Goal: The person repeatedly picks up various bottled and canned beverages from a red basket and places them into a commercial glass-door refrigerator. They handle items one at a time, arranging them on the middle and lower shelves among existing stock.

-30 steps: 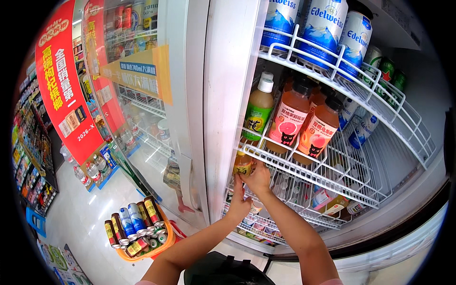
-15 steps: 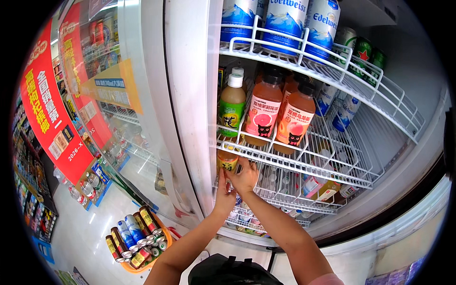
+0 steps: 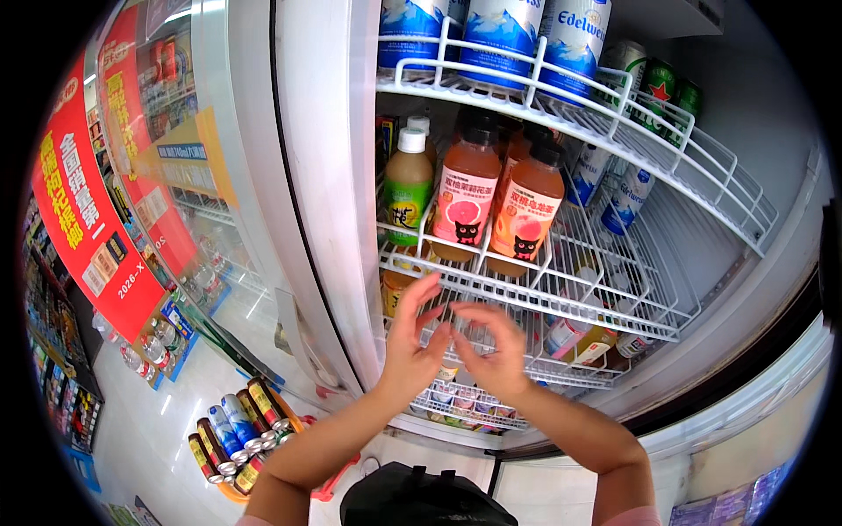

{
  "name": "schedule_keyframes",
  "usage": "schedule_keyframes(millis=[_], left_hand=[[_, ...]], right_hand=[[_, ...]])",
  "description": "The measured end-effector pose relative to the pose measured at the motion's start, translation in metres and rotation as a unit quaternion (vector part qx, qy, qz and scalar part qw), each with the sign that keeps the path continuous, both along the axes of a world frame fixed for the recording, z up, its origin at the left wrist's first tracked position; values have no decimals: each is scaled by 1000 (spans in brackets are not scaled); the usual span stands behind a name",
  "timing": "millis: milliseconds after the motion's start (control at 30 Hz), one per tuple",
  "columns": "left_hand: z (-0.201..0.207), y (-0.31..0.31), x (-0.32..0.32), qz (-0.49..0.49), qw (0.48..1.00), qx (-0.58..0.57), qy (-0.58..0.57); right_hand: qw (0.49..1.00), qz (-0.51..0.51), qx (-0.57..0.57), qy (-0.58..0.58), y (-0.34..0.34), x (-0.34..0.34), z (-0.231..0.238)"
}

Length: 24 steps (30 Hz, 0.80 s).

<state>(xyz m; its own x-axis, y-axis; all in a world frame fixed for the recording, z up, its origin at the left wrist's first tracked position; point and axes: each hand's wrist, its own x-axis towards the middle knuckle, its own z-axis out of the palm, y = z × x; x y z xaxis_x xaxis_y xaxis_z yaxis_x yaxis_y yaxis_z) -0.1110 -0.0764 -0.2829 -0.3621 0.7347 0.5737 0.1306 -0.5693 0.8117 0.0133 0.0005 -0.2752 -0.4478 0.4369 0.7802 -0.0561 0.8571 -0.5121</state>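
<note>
In front of the open fridge's wire shelves, my left hand (image 3: 414, 346) is raised with fingers spread and loosely curved. Facing it is my right hand (image 3: 493, 351), its fingers curved and thumb apart; neither holds anything. Just beyond my left hand, a yellow-labelled bottle (image 3: 395, 296) stands on the lower shelf, partly hidden by the wire rail. The shelf above holds a white-capped bottle with a green label (image 3: 408, 193), a pink-labelled bottle (image 3: 461, 197) and a peach-labelled bottle (image 3: 528, 210), both black-capped.
White wire rails (image 3: 517, 294) cross above my hands. Blue-and-white cans (image 3: 500, 39) stand on the top shelf. The glass door (image 3: 246, 175) is open at left. An orange basket (image 3: 230, 493) of cans sits on the floor at lower left, near a red banner (image 3: 88, 202).
Both hands have let go of the yellow-labelled bottle and drawn back from it. My right hand has moved rightward, away from the left. The view has shifted slightly.
</note>
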Motion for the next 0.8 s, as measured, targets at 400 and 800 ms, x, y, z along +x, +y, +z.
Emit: schedule_keyframes(millis=[400,800], left_hand=[[87,58,30,-42,993,33,109],[88,66,37,-73,997,-23,9]], right_hand=[[945,13,-289,150,98,31,99],[971,55,-217,83,105,32,89]])
